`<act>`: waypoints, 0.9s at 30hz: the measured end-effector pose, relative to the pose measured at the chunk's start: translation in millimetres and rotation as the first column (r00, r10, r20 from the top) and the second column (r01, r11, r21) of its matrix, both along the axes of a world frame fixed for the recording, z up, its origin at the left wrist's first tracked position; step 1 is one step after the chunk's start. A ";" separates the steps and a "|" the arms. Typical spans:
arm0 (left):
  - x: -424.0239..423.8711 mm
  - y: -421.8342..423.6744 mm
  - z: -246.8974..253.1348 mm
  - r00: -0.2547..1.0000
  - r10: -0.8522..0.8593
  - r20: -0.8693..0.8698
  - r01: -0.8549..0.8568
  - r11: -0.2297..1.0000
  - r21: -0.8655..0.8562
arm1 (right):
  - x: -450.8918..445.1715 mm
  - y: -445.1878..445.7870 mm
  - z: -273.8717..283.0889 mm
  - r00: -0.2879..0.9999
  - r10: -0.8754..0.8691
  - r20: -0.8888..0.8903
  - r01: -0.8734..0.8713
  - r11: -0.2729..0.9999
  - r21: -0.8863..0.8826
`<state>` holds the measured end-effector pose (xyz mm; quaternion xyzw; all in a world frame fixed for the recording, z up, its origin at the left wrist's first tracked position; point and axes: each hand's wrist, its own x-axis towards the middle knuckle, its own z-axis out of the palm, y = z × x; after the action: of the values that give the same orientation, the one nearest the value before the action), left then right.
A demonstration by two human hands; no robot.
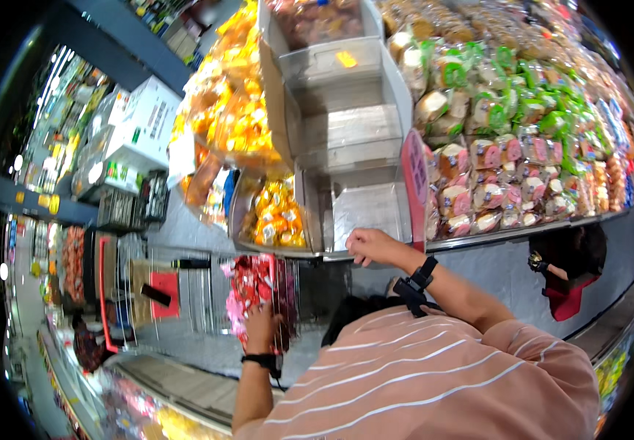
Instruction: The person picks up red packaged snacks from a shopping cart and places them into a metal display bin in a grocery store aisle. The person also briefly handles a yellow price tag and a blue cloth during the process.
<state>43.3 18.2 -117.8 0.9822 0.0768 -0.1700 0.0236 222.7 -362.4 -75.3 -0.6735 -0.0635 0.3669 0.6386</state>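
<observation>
My left hand [262, 325] reaches into one end of a metal shopping cart [154, 330] and rests against red and pink packets [251, 280]. Whether its fingers grip one of them cannot be told. In front of my body, my right hand [369, 247] hovers at the front edge of a clear-walled bin [372, 214] with its fingers loosely bent, nothing visible in them. That bin holds nothing, nor does the larger compartment [350, 121] behind it. Beside it on the left, a smaller bin holds yellow-orange wrapped packets [278, 214].
Rows of plastic-wrapped bread [493, 159] fill the display to the right, behind a pink sign panel [416, 187]. Yellow packs [234, 104] are piled at left. A dark phone-like object [155, 295] lies in the cart. One person [570, 264] is at right, another [90, 344] at left.
</observation>
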 end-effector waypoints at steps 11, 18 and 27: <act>256.2 60.5 111.9 0.896 0.216 0.387 -0.007 0.880 -0.476 | 43.1 9.6 24.0 0.996 -0.084 -0.005 0.083 0.995 -0.053; 374.5 136.4 27.8 0.949 0.117 0.293 -0.029 0.957 -0.289 | 67.8 12.8 49.1 0.977 -0.214 0.015 0.215 0.972 -0.096; 435.9 139.2 -54.3 0.989 0.037 0.141 0.026 0.907 -0.420 | 73.4 22.8 48.5 0.925 -0.381 0.013 0.378 0.912 -0.162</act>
<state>479.2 157.4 -172.1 0.9635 0.0392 -0.1102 0.2406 296.1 -339.6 -26.8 -0.7188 0.1043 0.2464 0.6416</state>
